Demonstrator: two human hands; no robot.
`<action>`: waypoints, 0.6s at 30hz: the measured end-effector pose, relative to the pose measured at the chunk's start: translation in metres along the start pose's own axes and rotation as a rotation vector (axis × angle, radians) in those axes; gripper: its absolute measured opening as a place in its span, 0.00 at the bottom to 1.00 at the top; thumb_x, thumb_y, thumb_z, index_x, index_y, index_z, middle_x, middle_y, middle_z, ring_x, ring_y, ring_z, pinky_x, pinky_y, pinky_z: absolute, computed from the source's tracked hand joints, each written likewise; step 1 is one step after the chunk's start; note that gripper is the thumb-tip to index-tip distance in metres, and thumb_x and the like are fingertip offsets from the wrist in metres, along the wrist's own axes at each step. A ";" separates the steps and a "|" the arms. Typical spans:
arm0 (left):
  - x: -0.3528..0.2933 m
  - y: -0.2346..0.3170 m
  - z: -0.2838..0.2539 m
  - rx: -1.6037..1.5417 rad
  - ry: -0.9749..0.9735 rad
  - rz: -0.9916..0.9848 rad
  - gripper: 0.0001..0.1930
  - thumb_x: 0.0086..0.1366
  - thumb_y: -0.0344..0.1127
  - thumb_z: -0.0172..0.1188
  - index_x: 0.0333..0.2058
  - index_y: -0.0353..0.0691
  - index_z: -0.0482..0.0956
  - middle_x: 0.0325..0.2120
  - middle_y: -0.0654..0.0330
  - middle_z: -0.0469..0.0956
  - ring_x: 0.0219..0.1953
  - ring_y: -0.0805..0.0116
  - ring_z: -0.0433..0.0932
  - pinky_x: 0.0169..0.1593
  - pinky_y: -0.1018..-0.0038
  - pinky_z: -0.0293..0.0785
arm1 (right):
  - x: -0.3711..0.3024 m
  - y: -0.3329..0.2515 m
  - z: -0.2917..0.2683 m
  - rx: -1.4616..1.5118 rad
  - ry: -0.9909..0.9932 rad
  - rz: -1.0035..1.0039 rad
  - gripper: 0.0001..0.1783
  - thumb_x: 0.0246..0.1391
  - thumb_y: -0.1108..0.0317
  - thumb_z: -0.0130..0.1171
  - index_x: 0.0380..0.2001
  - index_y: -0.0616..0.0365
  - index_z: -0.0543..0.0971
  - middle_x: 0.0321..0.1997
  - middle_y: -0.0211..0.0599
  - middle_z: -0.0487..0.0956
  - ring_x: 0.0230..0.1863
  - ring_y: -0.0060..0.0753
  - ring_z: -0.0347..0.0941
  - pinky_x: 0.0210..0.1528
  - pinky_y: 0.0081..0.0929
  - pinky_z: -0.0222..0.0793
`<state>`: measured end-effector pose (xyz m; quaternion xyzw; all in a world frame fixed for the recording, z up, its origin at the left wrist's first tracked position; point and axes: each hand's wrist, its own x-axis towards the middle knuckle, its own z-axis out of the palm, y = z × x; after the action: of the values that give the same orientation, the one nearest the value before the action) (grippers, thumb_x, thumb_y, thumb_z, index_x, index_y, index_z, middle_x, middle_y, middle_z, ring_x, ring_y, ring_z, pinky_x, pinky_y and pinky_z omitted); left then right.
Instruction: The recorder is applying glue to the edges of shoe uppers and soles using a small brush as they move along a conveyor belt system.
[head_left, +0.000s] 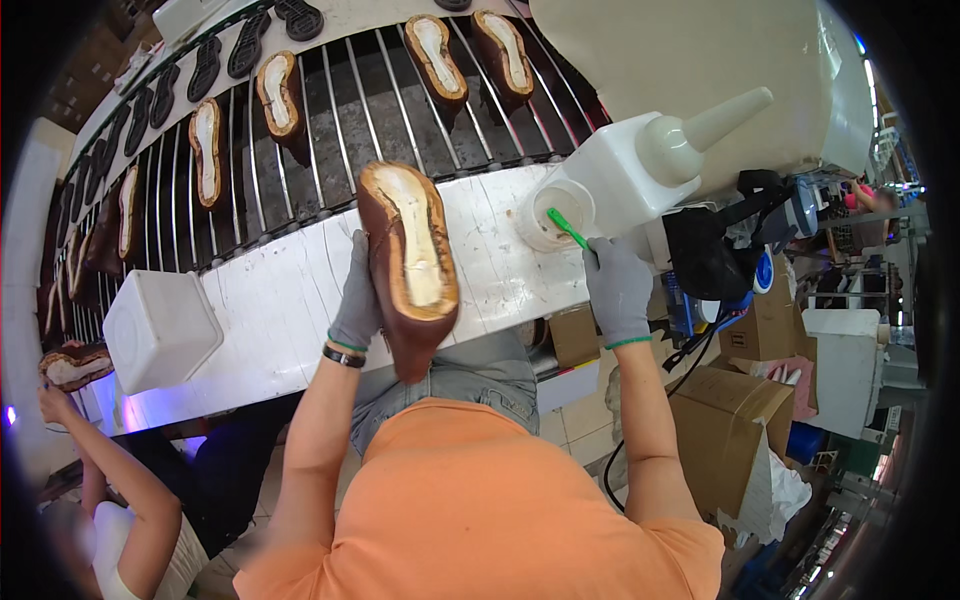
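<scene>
My left hand (356, 302), in a grey glove, is closed round the side of a brown boot upper (411, 255). Its sole side faces up, with a white middle and a tan, rough border. My right hand (619, 287), gloved too, grips a green-handled brush (567, 228). The brush's far end reaches into a round white tub (538, 232) on the white bench, where its tip is hard to make out. Behind the tub stands a large white plastic bottle (625, 165) with a long tilted spout.
Beyond the bench (490, 285) runs a rack of metal bars (350, 100) carrying several boot uppers, sole side up. Black outsoles (249, 43) line the far ledge. A white square container (163, 328) stands left. A co-worker's hand (58, 402) holds another upper. Cardboard boxes (720, 430) are at right.
</scene>
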<state>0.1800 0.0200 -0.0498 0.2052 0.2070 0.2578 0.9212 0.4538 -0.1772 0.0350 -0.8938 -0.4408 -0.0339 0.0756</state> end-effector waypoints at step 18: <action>-0.046 0.006 0.074 0.409 0.172 -0.069 0.30 0.73 0.50 0.49 0.62 0.31 0.64 0.55 0.55 0.73 0.54 0.70 0.73 0.59 0.72 0.69 | 0.023 -0.008 -0.039 1.359 -0.480 0.010 0.11 0.51 0.73 0.62 0.37 0.66 0.85 0.25 0.28 0.76 0.22 0.17 0.64 0.25 0.18 0.59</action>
<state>0.1777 -0.0213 0.0271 0.3578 0.3396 0.1953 0.8477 0.4619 -0.1612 0.0771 -0.6341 -0.3649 0.4453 0.5162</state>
